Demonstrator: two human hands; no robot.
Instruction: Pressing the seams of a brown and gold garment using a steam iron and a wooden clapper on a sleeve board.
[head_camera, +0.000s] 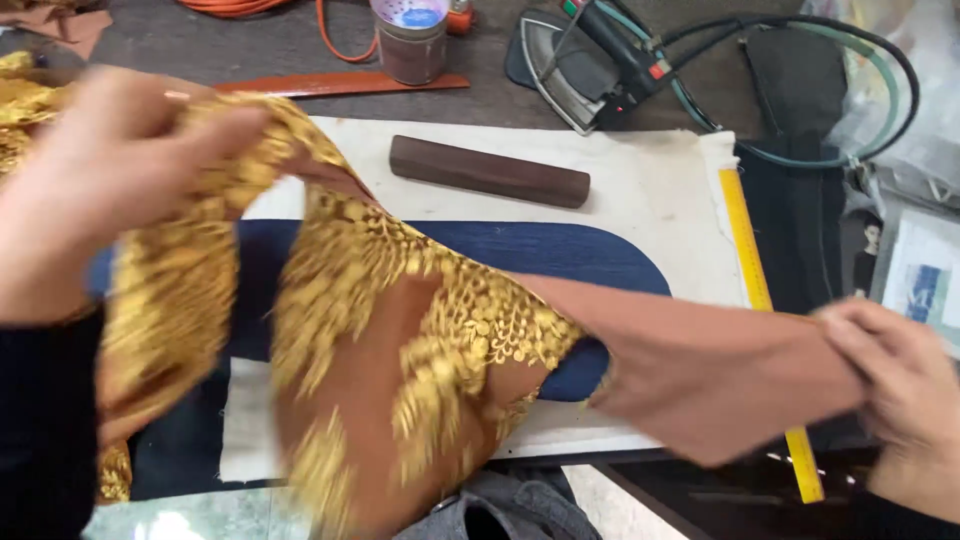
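A rust-brown cloth with gold floral embroidery (400, 330) hangs stretched between my two hands above a dark blue pressing pad (590, 255). My left hand (110, 180) is raised at the upper left and grips the bunched gold end of the cloth. My right hand (900, 395) is low at the right edge and pinches the plain brown end, pulling it taut. The cloth's middle droops over the pad's front. Both hands are blurred by motion.
The pad lies on a white board (650, 190) with a dark wooden block (488, 171) and a yellow ruler (750, 260) along its right side. Behind stand an electric iron (600, 65) with cables, a lidded jar (411, 35), an orange cord and a brown strip (340, 83).
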